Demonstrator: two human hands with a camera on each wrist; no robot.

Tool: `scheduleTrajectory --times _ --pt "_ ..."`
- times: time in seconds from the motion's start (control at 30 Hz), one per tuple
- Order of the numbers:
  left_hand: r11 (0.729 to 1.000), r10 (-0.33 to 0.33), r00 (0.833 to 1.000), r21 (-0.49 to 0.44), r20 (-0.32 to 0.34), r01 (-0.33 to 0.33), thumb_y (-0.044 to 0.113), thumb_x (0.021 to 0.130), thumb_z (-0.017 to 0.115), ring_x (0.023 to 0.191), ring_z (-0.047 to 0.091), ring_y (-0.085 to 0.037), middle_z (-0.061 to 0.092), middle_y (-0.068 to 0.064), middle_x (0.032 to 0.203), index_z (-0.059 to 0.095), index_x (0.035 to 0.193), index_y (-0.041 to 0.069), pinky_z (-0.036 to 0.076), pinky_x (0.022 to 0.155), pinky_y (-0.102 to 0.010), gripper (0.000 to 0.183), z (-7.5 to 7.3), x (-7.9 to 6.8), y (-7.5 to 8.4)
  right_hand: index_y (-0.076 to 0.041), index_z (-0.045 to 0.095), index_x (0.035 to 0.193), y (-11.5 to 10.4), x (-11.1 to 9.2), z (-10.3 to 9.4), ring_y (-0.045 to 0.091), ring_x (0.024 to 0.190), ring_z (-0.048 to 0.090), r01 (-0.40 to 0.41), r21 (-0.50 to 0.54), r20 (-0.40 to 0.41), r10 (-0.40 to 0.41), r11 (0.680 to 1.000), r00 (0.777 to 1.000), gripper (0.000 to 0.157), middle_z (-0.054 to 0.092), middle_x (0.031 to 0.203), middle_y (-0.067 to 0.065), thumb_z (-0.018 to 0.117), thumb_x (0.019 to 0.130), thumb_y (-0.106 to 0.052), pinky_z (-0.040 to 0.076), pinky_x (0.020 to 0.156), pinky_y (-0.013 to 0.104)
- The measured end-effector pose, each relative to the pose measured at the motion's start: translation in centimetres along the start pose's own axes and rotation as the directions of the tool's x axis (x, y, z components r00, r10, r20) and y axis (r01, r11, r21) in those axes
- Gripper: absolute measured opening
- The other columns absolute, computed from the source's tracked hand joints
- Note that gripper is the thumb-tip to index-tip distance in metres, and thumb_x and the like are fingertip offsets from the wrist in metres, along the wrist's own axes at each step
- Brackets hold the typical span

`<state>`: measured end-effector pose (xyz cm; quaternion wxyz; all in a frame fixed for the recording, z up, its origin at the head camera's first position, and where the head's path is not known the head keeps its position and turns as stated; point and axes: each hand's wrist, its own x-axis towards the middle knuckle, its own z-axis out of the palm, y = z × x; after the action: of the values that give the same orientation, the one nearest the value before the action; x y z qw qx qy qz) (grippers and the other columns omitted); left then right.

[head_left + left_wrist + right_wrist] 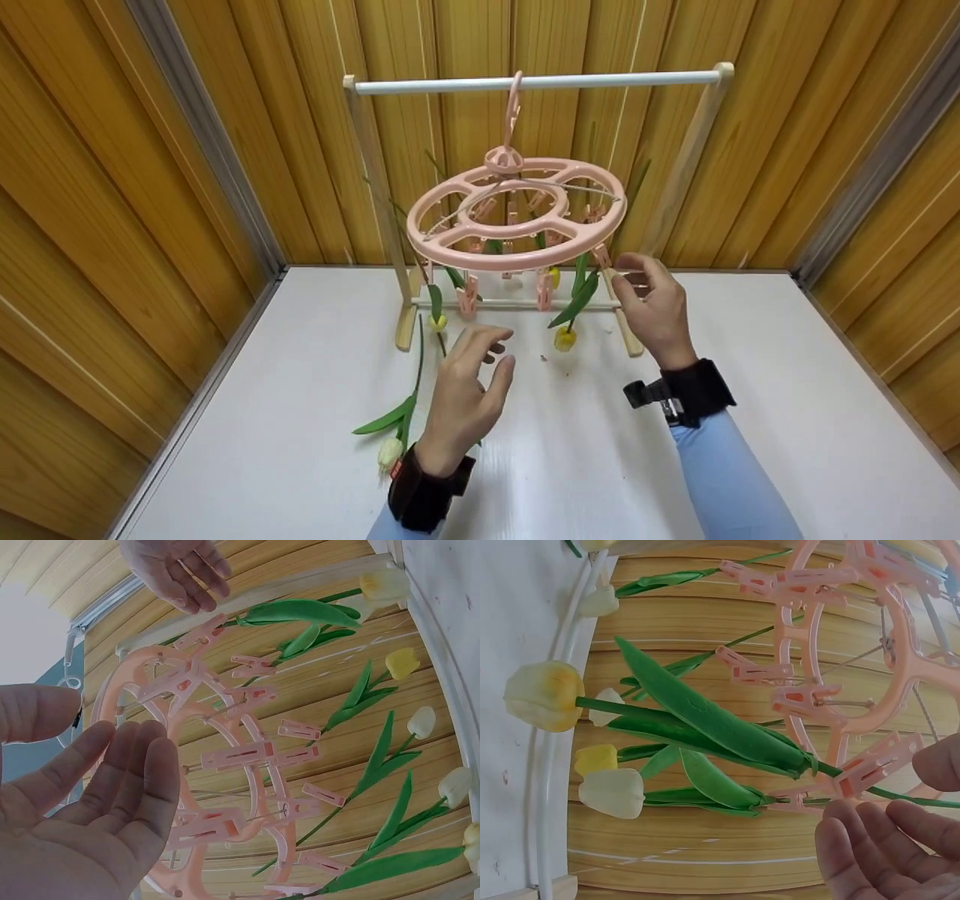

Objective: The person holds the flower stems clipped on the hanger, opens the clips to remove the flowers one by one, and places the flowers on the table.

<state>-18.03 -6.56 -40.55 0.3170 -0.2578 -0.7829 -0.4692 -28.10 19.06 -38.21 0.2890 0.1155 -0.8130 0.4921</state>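
A pink round clip hanger [517, 259] hangs by its hook, with tulips clipped upside down around it. My right hand [660, 311] is at its right side, fingertips right beside a pink clip [870, 765] that bites a tulip stem. Thumb and fingers stand apart there, loosely bent. That tulip [544, 696] has a yellowish-white bloom and broad green leaves. My left hand [469, 397] is in front of the hanger, palm facing inward, fingers relaxed and holding nothing. In the left wrist view several clips [240, 756] hang just beyond its fingertips.
The hanger's hook goes over the white bar [600, 79] of a wooden-legged rack [405, 330]. A loose white tulip [390, 452] lies on the white table [300, 360] beside my left wrist. Wood-look panels [105, 225] enclose the back and sides.
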Motion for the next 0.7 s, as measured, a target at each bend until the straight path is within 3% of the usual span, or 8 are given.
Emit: scheduleTrajectory --times 0.1,0.2,0.33,0.43,0.7 --pt "1.000 0.005 1.000 -0.030 -0.005 -0.005 -0.003 0.095 0.067 0.098 0.066 -0.023 0.067 -0.009 0.113 0.067 0.121 0.000 0.056 0.082 -0.034 0.027 0.5 0.1 0.0 0.007 0.064 0.130 0.1 0.6 0.0 0.001 0.094 0.065 -0.048 0.046 0.038 0.046 0.998 0.998 0.034 0.069 0.122 0.023 0.065 0.098 -0.002 0.048 0.081 0.012" --pt "0.998 -0.001 1.000 -0.058 -0.011 0.000 -0.003 0.095 0.066 0.099 0.066 -0.023 0.068 -0.009 0.115 0.067 0.122 0.000 0.057 0.083 -0.034 0.027 0.9 0.2 -0.1 0.006 0.059 0.139 0.2 1.3 -0.1 -0.008 0.092 0.063 -0.126 0.141 0.119 0.109 0.982 0.987 0.041 0.065 0.130 0.025 0.064 0.100 -0.004 0.053 0.082 0.015" --pt "0.996 -0.025 1.000 -0.090 -0.010 0.024 -0.002 0.095 0.066 0.099 0.066 -0.023 0.068 -0.009 0.115 0.068 0.122 0.001 0.057 0.083 -0.036 0.026 1.3 0.3 -0.2 0.005 0.052 0.146 0.4 1.9 -0.1 -0.001 0.093 0.066 -0.227 0.238 0.223 0.174 0.945 0.959 0.047 0.061 0.135 0.024 0.063 0.102 -0.006 0.056 0.075 0.020" --pt "0.993 -0.046 0.999 -0.110 0.003 0.046 -0.002 0.096 0.066 0.099 0.066 -0.024 0.068 -0.009 0.115 0.068 0.122 0.001 0.058 0.083 -0.037 0.026 1.5 0.4 -0.2 0.005 0.051 0.145 0.5 2.1 -0.1 0.004 0.093 0.066 -0.254 0.272 0.252 0.186 0.928 0.950 0.046 0.061 0.133 0.021 0.063 0.102 -0.007 0.054 0.073 0.020" --pt "0.991 -0.059 0.998 -0.119 0.001 0.058 -0.002 0.096 0.065 0.098 0.066 -0.023 0.068 -0.009 0.114 0.068 0.121 0.001 0.058 0.083 -0.040 0.026 1.6 0.6 -0.4 0.004 0.060 0.136 0.3 2.2 0.2 0.008 0.087 0.065 -0.251 0.261 0.273 0.178 0.932 0.946 0.039 0.067 0.118 0.010 0.068 0.099 -0.007 0.049 0.072 0.021"
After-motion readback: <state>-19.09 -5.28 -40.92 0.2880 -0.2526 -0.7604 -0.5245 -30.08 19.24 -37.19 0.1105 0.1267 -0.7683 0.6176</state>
